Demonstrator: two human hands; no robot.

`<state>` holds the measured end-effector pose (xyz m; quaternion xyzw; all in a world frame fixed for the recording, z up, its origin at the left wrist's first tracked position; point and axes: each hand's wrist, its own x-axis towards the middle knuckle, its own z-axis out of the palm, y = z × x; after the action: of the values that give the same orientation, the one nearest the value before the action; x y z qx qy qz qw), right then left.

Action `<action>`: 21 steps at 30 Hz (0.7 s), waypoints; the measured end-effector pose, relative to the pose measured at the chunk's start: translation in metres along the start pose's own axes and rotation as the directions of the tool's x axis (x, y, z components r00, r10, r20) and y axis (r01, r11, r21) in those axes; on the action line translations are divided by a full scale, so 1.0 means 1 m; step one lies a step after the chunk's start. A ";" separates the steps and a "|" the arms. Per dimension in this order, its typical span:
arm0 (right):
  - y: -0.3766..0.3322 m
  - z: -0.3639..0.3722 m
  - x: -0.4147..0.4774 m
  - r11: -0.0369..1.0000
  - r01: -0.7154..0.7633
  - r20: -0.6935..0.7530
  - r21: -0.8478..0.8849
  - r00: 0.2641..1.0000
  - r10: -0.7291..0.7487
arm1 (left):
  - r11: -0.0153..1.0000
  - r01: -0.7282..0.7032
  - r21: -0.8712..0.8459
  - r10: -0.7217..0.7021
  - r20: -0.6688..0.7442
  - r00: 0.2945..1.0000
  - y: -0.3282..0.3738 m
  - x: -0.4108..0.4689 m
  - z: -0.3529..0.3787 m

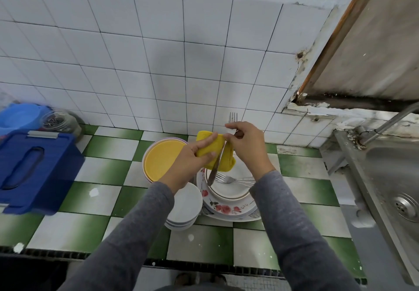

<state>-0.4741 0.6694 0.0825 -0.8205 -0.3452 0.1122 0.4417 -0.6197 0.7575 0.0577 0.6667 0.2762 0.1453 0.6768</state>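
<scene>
While the left hand point(192, 156) grips a yellow cloth point(218, 143), the right hand point(247, 146) pinches a fork point(233, 117).

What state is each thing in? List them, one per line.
Left hand: grips the cloth.
Right hand: pinches a fork, prongs up.
Cloth: folded round the fork's handle.
Plates: stacked.
Other forks: lying on the plates.
Bowls: stacked.
Blue box: lid shut.

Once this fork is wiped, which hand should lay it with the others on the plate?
Probably right: the right hand pinches the fork just below its tines, above the plate, while the left hand grips the yellow cloth.
</scene>
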 end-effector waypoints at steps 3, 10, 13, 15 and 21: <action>-0.006 0.003 0.000 0.994 0.031 0.046 -0.102 0.999 -0.026 | 1.000 -0.008 0.001 0.008 0.003 1.000 0.001 0.000 0.003; -0.002 0.010 -0.005 0.993 0.121 0.106 -0.009 0.987 -0.119 | 0.994 0.008 -0.113 -0.006 0.020 1.000 0.000 0.001 0.001; 0.004 0.011 -0.007 0.991 0.121 0.117 0.052 0.985 -0.127 | 0.985 0.028 -0.168 -0.022 0.036 0.999 -0.003 0.001 -0.001; 0.007 0.011 -0.008 0.987 0.079 0.124 0.141 0.988 -0.097 | 0.982 0.044 -0.186 -0.036 0.046 0.998 -0.003 0.000 -0.002; 0.012 0.010 -0.010 0.904 -0.017 0.124 0.427 0.992 -0.040 | 0.967 0.078 -0.243 -0.055 0.101 0.993 -0.005 -0.001 -0.005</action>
<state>-0.4812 0.6646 0.0658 -0.6927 -0.3451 0.2353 0.5880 -0.6239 0.7610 0.0536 0.5740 0.2462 0.1242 0.7710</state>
